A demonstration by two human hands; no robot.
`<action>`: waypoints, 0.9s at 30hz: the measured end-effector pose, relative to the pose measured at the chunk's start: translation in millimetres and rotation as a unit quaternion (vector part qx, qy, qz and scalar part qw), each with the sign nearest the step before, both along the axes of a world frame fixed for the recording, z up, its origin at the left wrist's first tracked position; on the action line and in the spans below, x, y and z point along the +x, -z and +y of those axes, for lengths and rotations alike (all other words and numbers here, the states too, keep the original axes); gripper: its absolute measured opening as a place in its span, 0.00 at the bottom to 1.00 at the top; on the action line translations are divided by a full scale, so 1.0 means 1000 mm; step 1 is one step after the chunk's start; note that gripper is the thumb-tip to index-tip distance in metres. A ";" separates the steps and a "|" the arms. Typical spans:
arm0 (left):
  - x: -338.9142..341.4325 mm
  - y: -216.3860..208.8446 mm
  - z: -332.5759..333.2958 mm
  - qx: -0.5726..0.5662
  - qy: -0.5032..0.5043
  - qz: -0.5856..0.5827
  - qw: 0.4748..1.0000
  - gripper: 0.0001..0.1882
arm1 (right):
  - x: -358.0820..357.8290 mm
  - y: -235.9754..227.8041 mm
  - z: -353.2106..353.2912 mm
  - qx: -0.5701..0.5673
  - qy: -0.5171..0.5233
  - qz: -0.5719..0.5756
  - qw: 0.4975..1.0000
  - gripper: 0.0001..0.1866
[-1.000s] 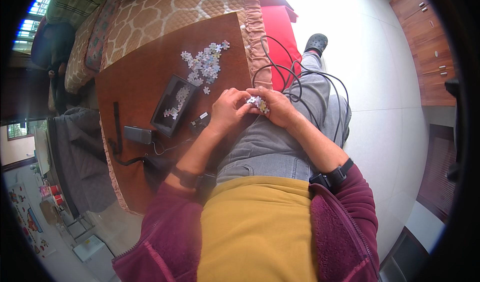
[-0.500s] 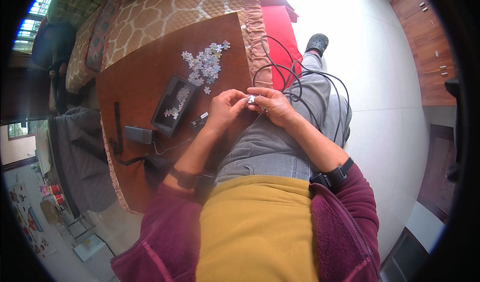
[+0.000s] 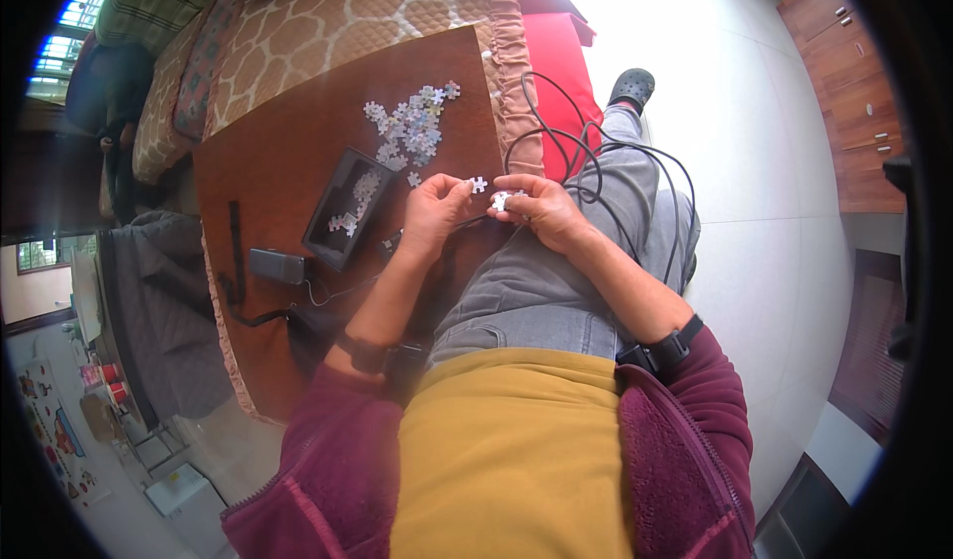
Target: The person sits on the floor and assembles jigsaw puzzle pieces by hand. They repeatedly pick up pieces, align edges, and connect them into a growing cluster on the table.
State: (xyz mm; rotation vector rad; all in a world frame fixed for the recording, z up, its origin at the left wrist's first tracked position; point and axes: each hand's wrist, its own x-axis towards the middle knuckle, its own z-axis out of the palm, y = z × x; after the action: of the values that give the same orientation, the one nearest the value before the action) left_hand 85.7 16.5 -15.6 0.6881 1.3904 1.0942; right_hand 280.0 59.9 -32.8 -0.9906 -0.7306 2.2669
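Observation:
Between the thumb and fingers of my left hand (image 3: 437, 209) is a single white jigsaw piece (image 3: 478, 185). Close to its right, my right hand (image 3: 546, 209) is closed on a few more pale jigsaw pieces (image 3: 502, 202). Both hands are over the near right edge of the brown board (image 3: 268, 142), above my lap. Beyond them lies a loose pile of jigsaw pieces (image 3: 409, 127), with one stray jigsaw piece (image 3: 414, 179) nearer my left hand. An open black box (image 3: 320, 223), left of that hand, holds several jigsaw pieces (image 3: 355, 205).
A grey rectangular device (image 3: 278, 266) and a black strap (image 3: 234, 241) lie on the board's left. Black cables (image 3: 599, 147) loop over my leg and the red cover (image 3: 558, 63) at right. The patterned bedspread (image 3: 397, 1) stretches behind the board.
My hands were together on a piece; now they are slightly apart. The left hand has drawn back leftward with one jigsaw piece, and pieces show more plainly in the right.

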 end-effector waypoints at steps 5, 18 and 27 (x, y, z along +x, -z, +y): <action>-0.001 -0.003 -0.001 -0.003 0.005 0.002 1.000 0.07 | 0.002 0.002 0.000 0.013 -0.010 -0.013 1.000 0.16; -0.006 -0.003 -0.001 -0.001 0.007 0.025 1.000 0.07 | 0.003 0.003 0.001 0.015 -0.014 -0.017 1.000 0.15; -0.072 0.002 0.008 0.105 -0.038 0.354 0.929 0.07 | 0.003 0.001 0.000 0.003 -0.006 0.000 1.000 0.17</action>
State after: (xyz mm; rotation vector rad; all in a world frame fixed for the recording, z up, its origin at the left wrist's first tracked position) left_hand 14.1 24.7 -17.5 1.2800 1.9319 1.1135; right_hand 283.5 60.0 -34.3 -0.9868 -0.7437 2.2739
